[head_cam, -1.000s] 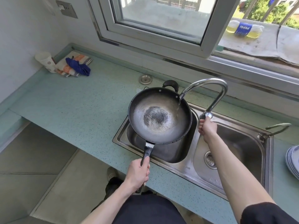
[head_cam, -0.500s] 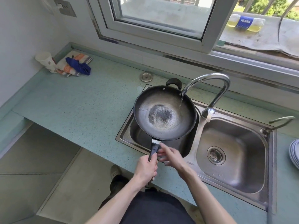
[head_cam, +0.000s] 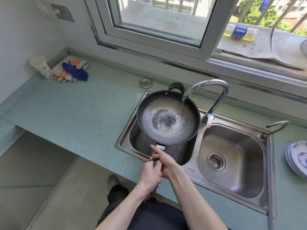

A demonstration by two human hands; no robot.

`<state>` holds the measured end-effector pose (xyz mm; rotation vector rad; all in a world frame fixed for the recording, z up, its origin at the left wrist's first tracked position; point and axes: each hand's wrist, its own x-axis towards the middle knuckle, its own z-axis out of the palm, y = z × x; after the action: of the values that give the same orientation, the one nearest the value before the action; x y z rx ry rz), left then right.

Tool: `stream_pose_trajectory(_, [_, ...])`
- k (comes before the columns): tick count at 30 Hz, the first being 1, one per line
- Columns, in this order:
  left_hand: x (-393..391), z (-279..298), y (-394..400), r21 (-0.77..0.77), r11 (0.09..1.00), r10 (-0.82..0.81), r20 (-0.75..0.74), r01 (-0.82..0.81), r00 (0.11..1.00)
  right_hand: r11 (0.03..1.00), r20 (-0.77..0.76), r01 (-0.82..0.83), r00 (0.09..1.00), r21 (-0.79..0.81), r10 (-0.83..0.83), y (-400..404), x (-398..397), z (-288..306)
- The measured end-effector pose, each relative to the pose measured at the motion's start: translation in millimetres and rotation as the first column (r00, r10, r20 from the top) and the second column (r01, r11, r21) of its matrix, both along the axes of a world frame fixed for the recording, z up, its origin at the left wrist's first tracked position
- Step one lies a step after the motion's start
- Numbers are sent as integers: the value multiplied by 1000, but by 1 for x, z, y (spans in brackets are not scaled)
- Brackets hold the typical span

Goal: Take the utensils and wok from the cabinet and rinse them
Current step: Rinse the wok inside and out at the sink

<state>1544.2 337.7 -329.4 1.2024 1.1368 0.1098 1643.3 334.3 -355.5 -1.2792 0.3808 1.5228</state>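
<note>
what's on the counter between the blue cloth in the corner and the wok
Only the round metal sink plug, near the back edge. The rest of the counter between the blue cloth and the wok is bare, in the head view.

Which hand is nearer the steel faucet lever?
Right. The right hand grips the black wok's handle higher up, toward the steel faucet lever; the left hand grips lower.

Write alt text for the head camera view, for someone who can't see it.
Both hands, left hand and right hand, grip the long handle of a black wok held over the left basin of a steel double sink, while the faucet runs water into it. The sink is set in a pale green counter below a window.
</note>
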Motion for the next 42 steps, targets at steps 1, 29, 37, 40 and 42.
stream_pose_trajectory(1, [0, -1, -1, -2, 1000, -4, 0, 4, 1000, 1000, 26, -13, 1000, -1, 13, -1, -1, 1])
stream_pose_trajectory(29, [-9, 14, 2, 97, 993, -59, -152, 74, 987, 987, 141, 3, 990, 158, -25, -6, -5, -4])
stream_pose_trajectory(37, [-9, 13, 1, 105, 992, -56, -78, 65, 995, 986, 53, 79, 995, 145, -87, -2, 3, 4])
stream_pose_trajectory(40, [-13, 7, -1, 91, 994, -53, -64, 59, 997, 984, -119, 132, 986, 121, -117, 0, 6, -1])
stream_pose_trajectory(42, [-12, 4, -2, 80, 996, -42, -59, 47, 997, 982, -160, 154, 978, 110, -136, 2, 5, -2])
